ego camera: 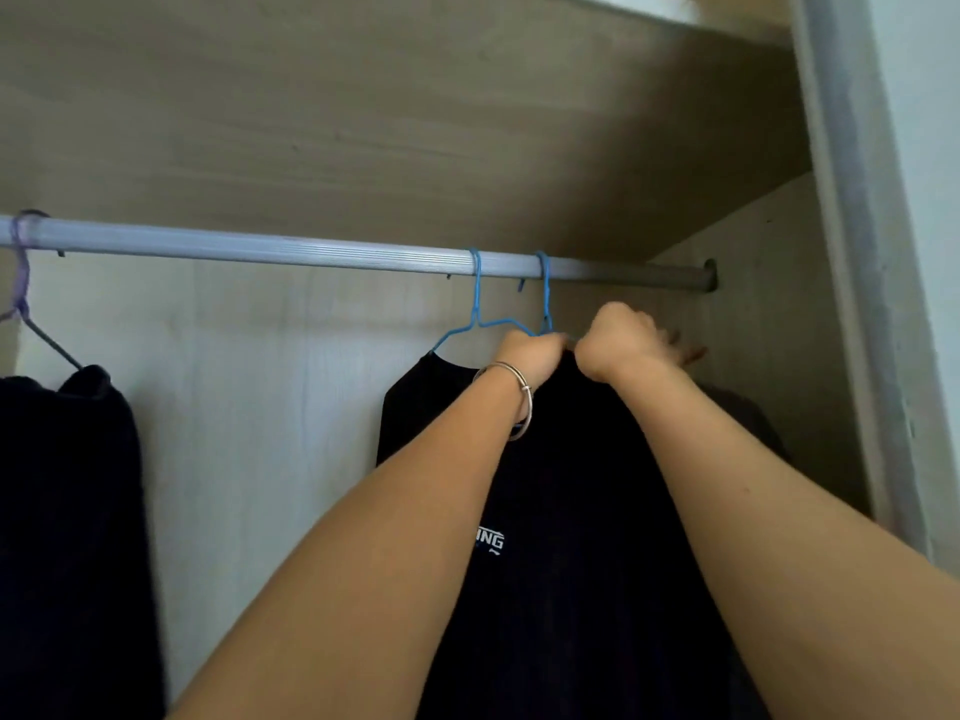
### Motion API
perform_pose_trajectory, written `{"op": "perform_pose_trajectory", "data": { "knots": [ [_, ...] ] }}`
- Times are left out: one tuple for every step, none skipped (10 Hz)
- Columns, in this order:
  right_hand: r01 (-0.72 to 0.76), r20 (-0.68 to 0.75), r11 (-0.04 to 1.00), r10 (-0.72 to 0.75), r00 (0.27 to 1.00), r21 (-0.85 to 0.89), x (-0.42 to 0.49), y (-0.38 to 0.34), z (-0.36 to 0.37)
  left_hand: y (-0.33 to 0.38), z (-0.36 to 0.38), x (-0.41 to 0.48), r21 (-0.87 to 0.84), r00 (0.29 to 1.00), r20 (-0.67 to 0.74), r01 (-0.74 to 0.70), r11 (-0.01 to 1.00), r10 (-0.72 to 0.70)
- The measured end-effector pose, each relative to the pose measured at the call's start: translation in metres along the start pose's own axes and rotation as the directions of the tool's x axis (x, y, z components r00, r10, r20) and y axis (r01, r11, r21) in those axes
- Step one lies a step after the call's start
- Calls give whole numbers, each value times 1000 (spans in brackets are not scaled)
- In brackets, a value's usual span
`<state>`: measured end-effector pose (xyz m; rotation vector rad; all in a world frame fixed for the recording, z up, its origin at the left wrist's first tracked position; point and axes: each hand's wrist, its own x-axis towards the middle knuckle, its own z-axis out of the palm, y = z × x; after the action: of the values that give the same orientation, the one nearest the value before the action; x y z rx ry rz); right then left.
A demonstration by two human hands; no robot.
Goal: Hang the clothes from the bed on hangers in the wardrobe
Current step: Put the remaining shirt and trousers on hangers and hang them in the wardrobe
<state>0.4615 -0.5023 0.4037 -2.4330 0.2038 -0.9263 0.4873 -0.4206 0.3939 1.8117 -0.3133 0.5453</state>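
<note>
A black shirt with white lettering (pixel 571 511) hangs in the wardrobe from a blue wire hanger (pixel 544 298) hooked on the grey rail (pixel 311 250). My left hand (pixel 530 356), with a silver bangle on its wrist, is closed on the shirt's collar just below the hook. Right beside it, my right hand (pixel 623 340) grips the collar too, with some fingers stretched toward the right. A second blue hanger (pixel 475 309) hangs just left and carries another black garment (pixel 415 402) behind the shirt.
At the far left a purple-hooked hanger (pixel 21 283) holds a dark garment (pixel 67 511). The rail ends at the wardrobe's right wall (pixel 753 304). A shelf board (pixel 363 122) lies above the rail. Bare rail runs between the left and right hangers.
</note>
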Motion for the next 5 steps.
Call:
{"op": "perform_pose_trajectory", "data": {
  "knots": [
    [25,75,999,-27,997,22,6,6,4,-3,1,14,-25,996,-91,19,1000,-21],
    [131,137,991,-124,983,-42,4,-2,4,-6,-14,20,64,984,-176,5,998,7],
    [229,215,973,-217,952,-35,3,-13,4,-10,-48,18,187,978,-205,-6,982,45],
    [334,246,939,-343,907,78,-5,-23,8,-15,-93,18,204,964,-266,37,978,19],
    [379,227,897,-427,875,226,-14,-40,15,-14,-143,10,218,944,-329,61,974,14]
  ]
}}
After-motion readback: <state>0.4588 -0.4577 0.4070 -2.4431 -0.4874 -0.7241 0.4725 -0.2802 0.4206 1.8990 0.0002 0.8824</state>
